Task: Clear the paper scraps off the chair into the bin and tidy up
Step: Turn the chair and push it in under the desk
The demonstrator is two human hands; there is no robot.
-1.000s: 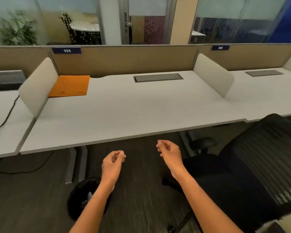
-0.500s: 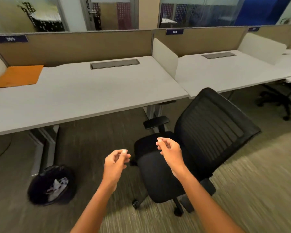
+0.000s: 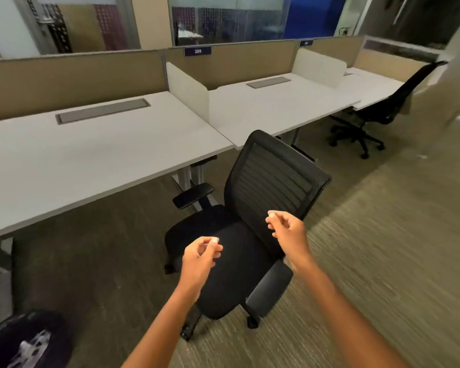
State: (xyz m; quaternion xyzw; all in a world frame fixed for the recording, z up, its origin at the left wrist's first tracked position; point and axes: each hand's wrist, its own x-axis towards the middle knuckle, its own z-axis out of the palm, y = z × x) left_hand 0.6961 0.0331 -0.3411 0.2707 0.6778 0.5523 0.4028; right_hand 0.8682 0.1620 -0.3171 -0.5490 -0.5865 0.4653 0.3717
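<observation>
Bin (image 3: 24,341) lower left, blurred and cut by frame edge, pale scraps (image 3: 35,343) inside, so dumping looks done. Left hand (image 3: 199,257) over chair (image 3: 231,251) seat, fingers loosely curled, nothing visibly held. Seat shows no scraps. Right hand (image 3: 287,232) by backrest, curled narrow; pale speck at fingertips, nail or scrap, can't tell. Probably poised to push chair under worktop (image 3: 104,155). Far armrest partly hidden.

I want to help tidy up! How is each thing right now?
chair: seat bare, pulled out from desk
bin: on floor, paper scraps inside
left hand: loosely curled, holding nothing
right hand: loosely curled, holding nothing
far chair: at the far desk
</observation>
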